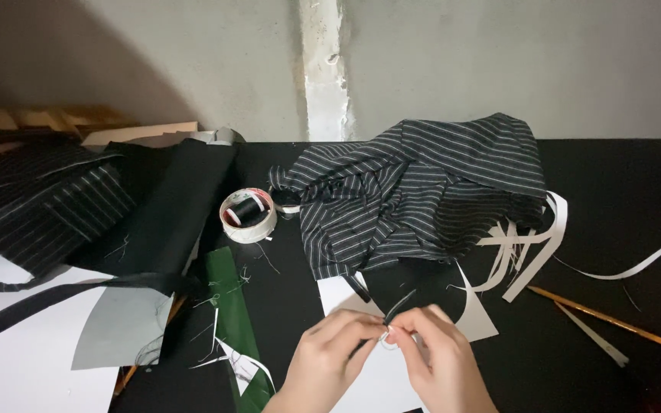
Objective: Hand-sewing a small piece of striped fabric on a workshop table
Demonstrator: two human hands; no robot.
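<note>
Both hands sit low in my view: left hand (329, 353) and right hand (431, 353), fingertips pinched together on a small metal ring (389, 339) and a dark strip (399, 304) over white paper (380, 382). I see striped cloth (422, 187) beyond them, a tape roll (248, 215) further left, a pencil (598, 315) well right.

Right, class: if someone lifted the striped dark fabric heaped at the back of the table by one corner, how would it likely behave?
The striped fabric would probably hang limp, since it lies in soft folds and creases. It looks thin, so likely light for its bulk. Lifting it may also drag the pale paper strips tucked under its right edge.
</note>
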